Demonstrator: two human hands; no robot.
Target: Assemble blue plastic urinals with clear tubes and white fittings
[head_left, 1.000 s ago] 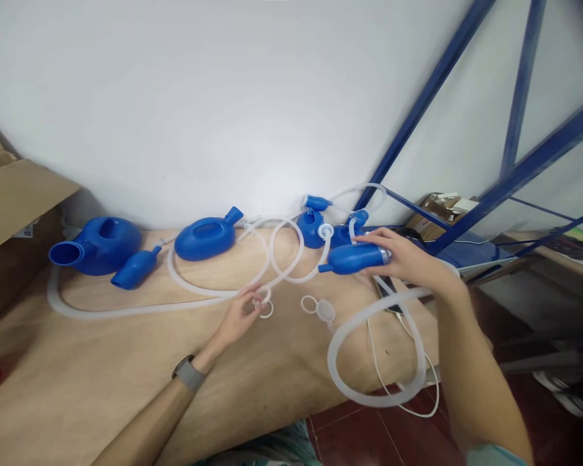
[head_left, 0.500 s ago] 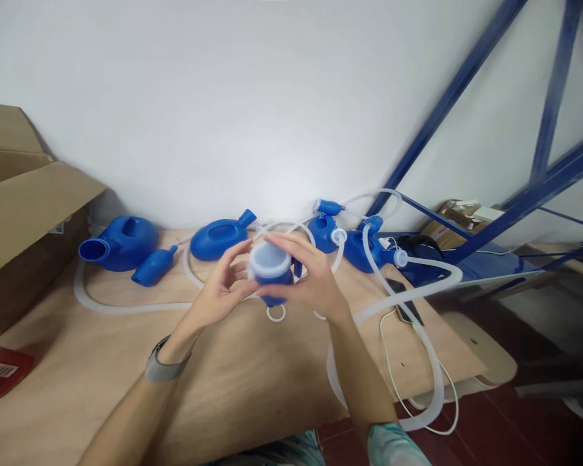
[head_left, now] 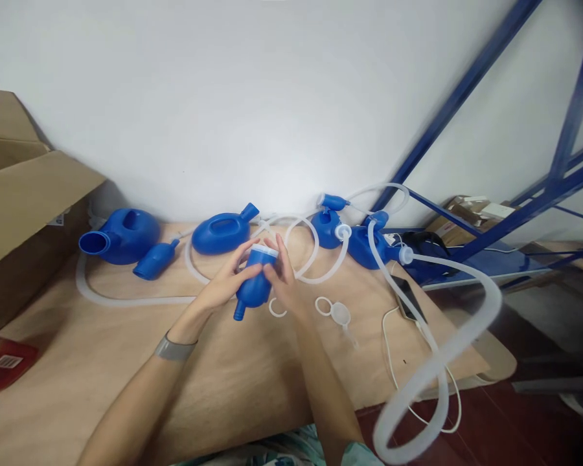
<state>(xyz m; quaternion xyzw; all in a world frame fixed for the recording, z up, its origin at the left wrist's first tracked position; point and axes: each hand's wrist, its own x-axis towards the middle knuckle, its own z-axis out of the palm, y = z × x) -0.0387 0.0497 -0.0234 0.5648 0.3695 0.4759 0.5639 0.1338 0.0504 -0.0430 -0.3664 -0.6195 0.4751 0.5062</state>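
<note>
Blue bottle [head_left: 252, 289], white-capped, is clasped between the left hand [head_left: 223, 285] and right hand [head_left: 284, 281] above the wooden table [head_left: 223, 375], spout tilted down toward the person. Firm support at the body is advisable while the cap end is worked. A loose ring [head_left: 275, 308] lies just below the grip.

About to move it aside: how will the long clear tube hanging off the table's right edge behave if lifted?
The clear tube curls in loose loops, so it is probably floppy and will sag and swing. It joins a blue container, which may get dragged along. It looks thin-walled, likely light.
</note>
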